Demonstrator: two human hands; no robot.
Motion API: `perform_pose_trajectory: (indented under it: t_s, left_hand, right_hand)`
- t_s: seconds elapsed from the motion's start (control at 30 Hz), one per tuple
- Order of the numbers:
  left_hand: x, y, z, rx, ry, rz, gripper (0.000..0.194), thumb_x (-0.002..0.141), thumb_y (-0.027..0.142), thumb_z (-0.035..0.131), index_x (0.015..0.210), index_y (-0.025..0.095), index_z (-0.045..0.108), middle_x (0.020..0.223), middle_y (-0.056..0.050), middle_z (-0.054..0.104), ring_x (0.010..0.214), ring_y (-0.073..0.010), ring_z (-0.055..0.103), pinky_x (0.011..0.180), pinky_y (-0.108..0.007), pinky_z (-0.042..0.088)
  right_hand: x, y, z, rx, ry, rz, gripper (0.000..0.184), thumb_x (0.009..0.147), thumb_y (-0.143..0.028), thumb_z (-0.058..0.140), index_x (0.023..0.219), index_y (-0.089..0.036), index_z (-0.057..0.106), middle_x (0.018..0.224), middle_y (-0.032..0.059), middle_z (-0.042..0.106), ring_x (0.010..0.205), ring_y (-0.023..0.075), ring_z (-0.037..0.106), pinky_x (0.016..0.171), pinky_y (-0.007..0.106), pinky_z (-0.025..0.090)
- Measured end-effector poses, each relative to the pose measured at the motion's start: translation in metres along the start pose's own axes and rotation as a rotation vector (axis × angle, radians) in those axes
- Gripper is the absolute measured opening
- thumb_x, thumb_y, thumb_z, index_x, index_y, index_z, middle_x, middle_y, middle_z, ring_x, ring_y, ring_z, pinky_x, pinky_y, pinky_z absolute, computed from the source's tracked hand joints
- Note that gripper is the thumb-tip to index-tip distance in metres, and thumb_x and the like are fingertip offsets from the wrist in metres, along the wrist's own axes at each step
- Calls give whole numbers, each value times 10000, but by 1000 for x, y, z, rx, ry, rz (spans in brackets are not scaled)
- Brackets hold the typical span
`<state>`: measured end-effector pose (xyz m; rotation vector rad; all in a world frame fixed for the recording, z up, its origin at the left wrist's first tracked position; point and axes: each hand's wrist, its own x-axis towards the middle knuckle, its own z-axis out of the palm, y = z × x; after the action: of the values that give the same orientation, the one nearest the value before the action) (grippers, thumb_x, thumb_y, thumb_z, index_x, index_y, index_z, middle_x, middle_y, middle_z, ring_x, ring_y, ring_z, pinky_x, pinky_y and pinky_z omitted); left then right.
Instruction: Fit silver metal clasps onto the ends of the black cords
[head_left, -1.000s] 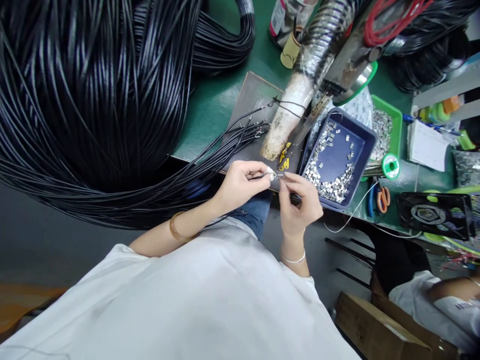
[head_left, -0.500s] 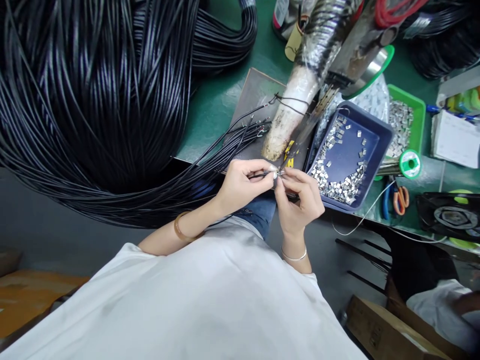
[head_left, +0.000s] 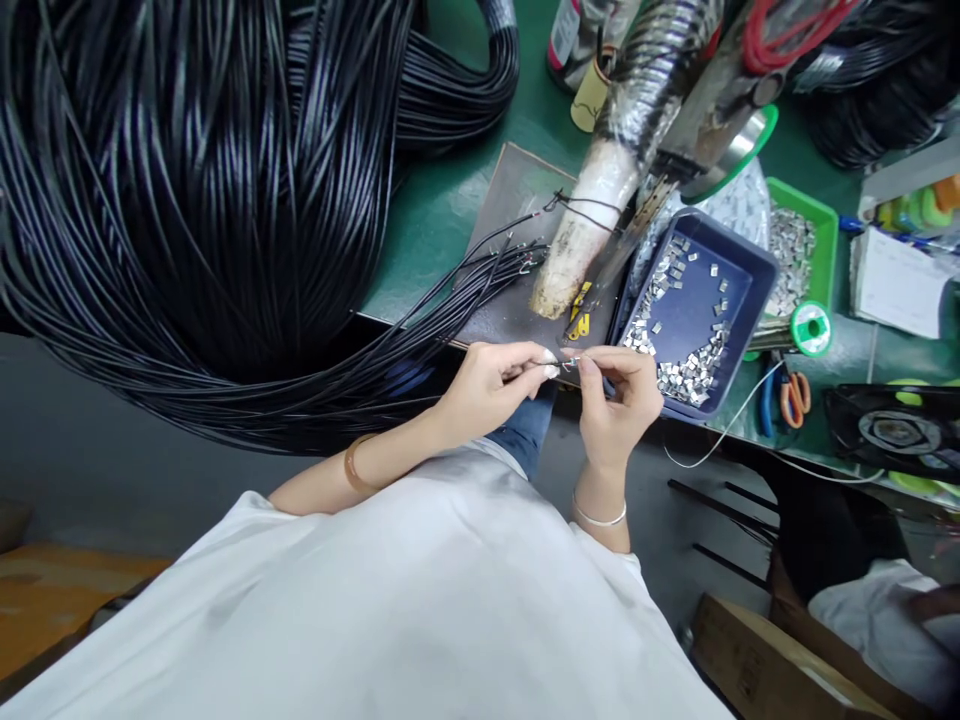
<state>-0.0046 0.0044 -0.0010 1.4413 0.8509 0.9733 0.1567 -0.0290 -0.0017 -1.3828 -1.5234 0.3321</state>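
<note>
My left hand (head_left: 504, 388) is closed in a pinch on a black cable (head_left: 531, 367) close to its end. Thin wire ends (head_left: 568, 364) stick out past my left fingertips. My right hand (head_left: 624, 392) pinches the tips of these wires between thumb and finger; whether a small metal piece is also there is too small to tell. Just beyond both hands lies a dark board (head_left: 491, 318), on which a bundle of black cables (head_left: 457, 300) rests with stripped ends. Right of my right hand stands a blue tray (head_left: 742, 300) with many small silvery metal connectors (head_left: 686, 378).
A large heap of black cable (head_left: 187, 200) fills the left. A wrapped fume hose (head_left: 581, 235) slants down over the board. To the right are a green tray (head_left: 825, 235), a solder spool (head_left: 811, 328), orange-and-blue-handled pliers (head_left: 793, 398) and a black fan (head_left: 900, 432). Another person sits lower right.
Both hands have come slightly nearer my body, and the right has shifted right. My fingertips are farther apart, so the thin wire ends now show between them.
</note>
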Motion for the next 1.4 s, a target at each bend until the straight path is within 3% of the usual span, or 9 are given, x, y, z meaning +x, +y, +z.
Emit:
perform_pose_trajectory:
  t_s: [0.13,0.27,0.4,0.5,0.67,0.8,0.9,1.13,1.4]
  left_hand:
    - [0,-2,-6,-258,-172,-164,221,907,278,549,795,112,644,518,20,548,463,-60,463,502,-186,384]
    - [-2,-6,-5,-226,-127,-111,213,868,271,599,917,100,716,536,12,575,476,-74,498,495,-191,409]
    - [-3,-8,0,-66,3,25,189,831,223,637,909,121,776,823,-67,756,708,-137,672,659,-221,525]
    - [-2,-8,4,1,78,56,184,797,202,663,894,114,793,832,-81,770,689,-140,678,624,-207,521]
    - [2,-6,6,-98,166,-38,160,750,190,676,837,111,784,797,-61,765,656,-113,661,572,-164,504]
    - [8,-6,4,-227,130,-101,142,750,206,681,814,105,757,791,-52,753,695,-115,667,666,-191,541]
    - [12,-6,2,-241,107,-89,127,769,221,682,798,115,745,789,-41,743,706,-110,663,690,-198,540]
    - [19,-10,4,-222,115,-72,108,779,214,676,777,116,721,774,-28,725,686,-95,645,678,-190,529]
    - [20,-4,4,-204,136,-88,98,779,205,673,797,119,715,772,-26,712,687,-90,637,657,-176,511]
  right_hand:
    - [-5,-1,-7,-168,-11,-105,90,894,-190,612,976,-219,636,748,-48,674,568,61,629,561,187,491]
    - [-4,-9,-12,-359,-156,-221,79,868,-219,655,944,-204,664,602,-67,594,482,41,533,512,174,407]
    - [-3,-16,-6,-288,-197,-32,87,900,-262,602,864,-183,608,566,-84,520,441,26,447,474,169,360]
    - [-1,-17,-3,-164,-4,72,105,892,-273,612,838,-185,596,605,-77,532,448,18,431,443,164,332]
    - [0,-14,-6,76,304,-31,143,928,-241,533,1070,-225,546,615,-88,572,413,39,480,422,175,366]
    - [-6,-10,-3,-82,184,-78,145,906,-162,569,1036,-225,575,895,-7,736,714,110,717,621,240,573]
    - [-7,-7,3,-192,60,-165,114,841,-134,655,919,-210,620,1005,21,737,899,136,721,680,244,588]
    - [-2,-2,14,-175,82,-156,114,830,-119,659,894,-206,621,983,14,722,872,112,691,548,189,519]
    - [2,-6,13,-175,101,-149,136,814,-112,681,888,-223,657,992,7,714,877,121,693,649,242,576]
